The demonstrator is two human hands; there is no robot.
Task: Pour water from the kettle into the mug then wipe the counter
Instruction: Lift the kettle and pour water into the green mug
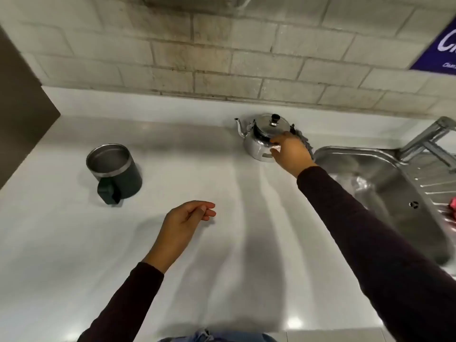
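A shiny steel kettle (256, 144) with a black lid knob stands on the white counter (222, 243) near the brick wall, its spout pointing left. My right hand (291, 151) reaches over it, and its fingertips close around the black handle, which lies folded down on the kettle's front. A dark green mug (116, 169) with a steel inside stands to the left, upright, with its handle toward me. My left hand (185, 220) hovers over the counter between mug and kettle, fingers loosely curled, holding nothing. A grey cloth (306, 144) shows partly behind my right hand.
A steel sink (385, 193) with a drainer is set into the counter at the right, with a tap (429, 137) above it. A red item (452, 203) lies at the drainer's right edge. A dark panel (22, 119) borders the counter at the left.
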